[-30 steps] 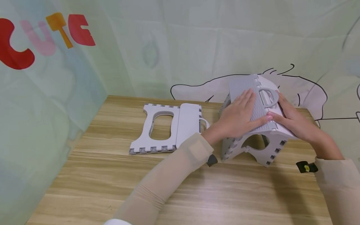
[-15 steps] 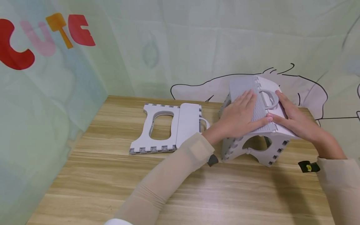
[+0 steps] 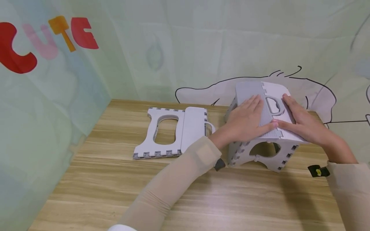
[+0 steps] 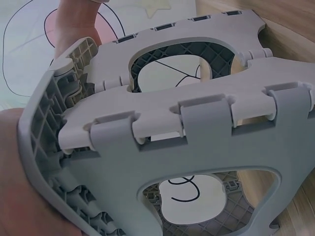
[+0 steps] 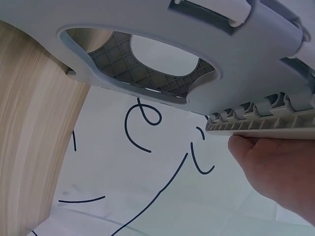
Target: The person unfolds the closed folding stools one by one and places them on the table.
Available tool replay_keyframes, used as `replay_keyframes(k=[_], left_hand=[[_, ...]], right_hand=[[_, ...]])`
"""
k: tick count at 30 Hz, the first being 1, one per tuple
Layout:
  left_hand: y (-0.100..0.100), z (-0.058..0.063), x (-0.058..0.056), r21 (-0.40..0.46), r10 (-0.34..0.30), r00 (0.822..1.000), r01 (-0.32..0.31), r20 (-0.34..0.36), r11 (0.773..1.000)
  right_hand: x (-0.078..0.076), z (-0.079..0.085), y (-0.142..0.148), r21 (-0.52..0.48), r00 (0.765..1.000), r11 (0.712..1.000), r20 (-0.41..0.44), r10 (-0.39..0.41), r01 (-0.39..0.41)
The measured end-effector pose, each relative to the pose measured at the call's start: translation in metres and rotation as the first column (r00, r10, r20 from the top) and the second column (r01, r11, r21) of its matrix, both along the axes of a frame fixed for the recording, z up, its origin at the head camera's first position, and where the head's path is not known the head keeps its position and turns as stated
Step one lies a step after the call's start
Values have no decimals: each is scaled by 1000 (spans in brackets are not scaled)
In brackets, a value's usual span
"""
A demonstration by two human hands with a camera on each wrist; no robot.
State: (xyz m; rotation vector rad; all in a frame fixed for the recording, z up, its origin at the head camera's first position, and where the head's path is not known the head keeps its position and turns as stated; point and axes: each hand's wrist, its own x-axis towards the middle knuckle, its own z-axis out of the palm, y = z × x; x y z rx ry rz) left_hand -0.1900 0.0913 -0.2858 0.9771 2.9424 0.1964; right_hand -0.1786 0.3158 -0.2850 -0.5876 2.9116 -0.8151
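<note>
The stool [image 3: 267, 118] stands unfolded at the far right of the tabletop [image 3: 101, 179], both hands on its top. The left hand [image 3: 245, 118] lies on the grey half, its grip spread, fingers straight. The right hand [image 3: 303, 123] rests on the white half, grip also spread, beside the handle [image 3: 279, 113]. The folded stool [image 3: 194, 128] lies flat to the left.

Free tabletop [image 3: 98, 144] left of folded stool [image 3: 190, 128], wall [image 3: 199, 54] close behind upright stool [image 3: 267, 117]
</note>
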Motion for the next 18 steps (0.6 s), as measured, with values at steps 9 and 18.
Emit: replay_keyframes(k=[9, 18], left_hand=[[2, -1, 0, -47, -4, 1000, 4, 1, 999], [2, 1, -1, -40, -1, 1000, 1, -14, 999]], right_hand=[[1, -3, 4, 7, 1000, 1000, 12, 3, -3], [1, -1, 1, 27, 1000, 1000, 9, -16, 16]])
